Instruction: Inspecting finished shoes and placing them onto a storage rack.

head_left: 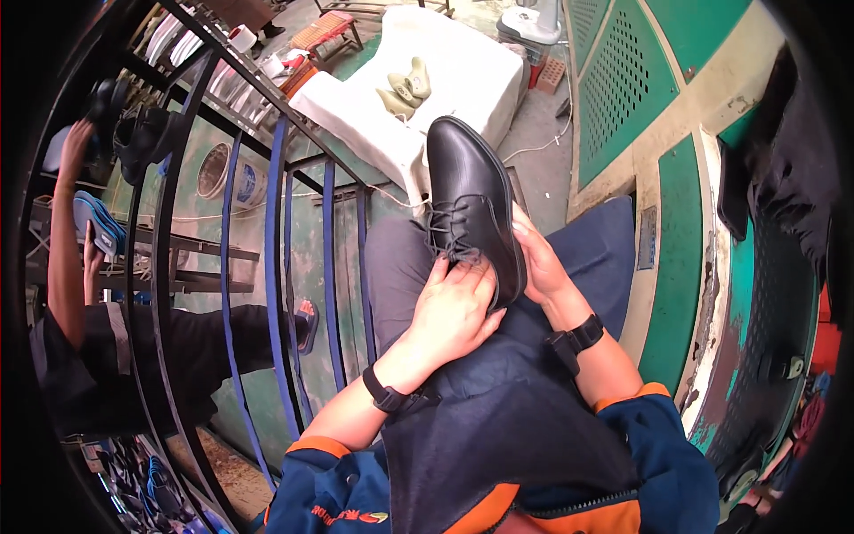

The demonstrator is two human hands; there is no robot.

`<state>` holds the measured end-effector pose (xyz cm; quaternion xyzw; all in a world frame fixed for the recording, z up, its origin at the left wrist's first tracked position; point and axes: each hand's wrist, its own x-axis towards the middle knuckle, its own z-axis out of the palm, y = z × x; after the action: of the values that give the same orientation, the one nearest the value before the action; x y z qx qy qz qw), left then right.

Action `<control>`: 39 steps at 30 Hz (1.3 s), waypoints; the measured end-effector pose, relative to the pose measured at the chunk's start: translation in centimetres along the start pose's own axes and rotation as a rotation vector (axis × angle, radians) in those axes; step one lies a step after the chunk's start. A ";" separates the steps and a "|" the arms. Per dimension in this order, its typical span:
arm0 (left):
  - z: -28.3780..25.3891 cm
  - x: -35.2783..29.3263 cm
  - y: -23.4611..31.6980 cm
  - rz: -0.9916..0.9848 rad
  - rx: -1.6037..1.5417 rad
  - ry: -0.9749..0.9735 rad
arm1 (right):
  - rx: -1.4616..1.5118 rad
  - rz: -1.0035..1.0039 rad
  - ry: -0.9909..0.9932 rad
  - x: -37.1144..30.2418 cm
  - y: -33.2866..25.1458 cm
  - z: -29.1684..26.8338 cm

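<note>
A black lace-up dress shoe [469,169] rests over my lap, its toe pointing away from me. Its laces [452,233] are threaded through the eyelets, with loops hanging over the left side. My left hand [452,307] is closed on the shoe at its opening; the fingertips lie at the lower end of the laces, and the thumb reaches toward the heel. From the right, my right hand [539,263] holds the shoe along the sole edge. Some of its fingers are hidden behind the shoe.
Ahead stands a white-covered table [476,67] with several olive-coloured shoe lasts [405,86]. A dark metal rack [277,249] rises on my left; beyond it another person's arm [67,222] is among shoes. Green machine panels [623,76] stand close on my right.
</note>
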<state>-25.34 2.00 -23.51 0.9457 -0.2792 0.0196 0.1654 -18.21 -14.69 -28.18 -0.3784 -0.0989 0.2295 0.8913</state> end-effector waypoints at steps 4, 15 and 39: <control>-1.6 1.1 -1.2 -0.013 -0.140 -0.085 | 0.077 0.008 -0.026 0.8 -0.5 0.4; -5.8 -1.6 -3.1 0.303 0.093 0.820 | -0.030 -0.244 -0.295 5.1 -5.0 10.5; -45.8 -0.2 -18.8 -0.493 1.239 1.122 | -0.357 0.366 0.144 0.9 0.2 -2.7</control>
<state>-12.87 31.78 14.07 0.7494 0.1172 0.5948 -0.2662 -16.56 -15.82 -30.24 -0.5567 -0.0040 0.3382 0.7587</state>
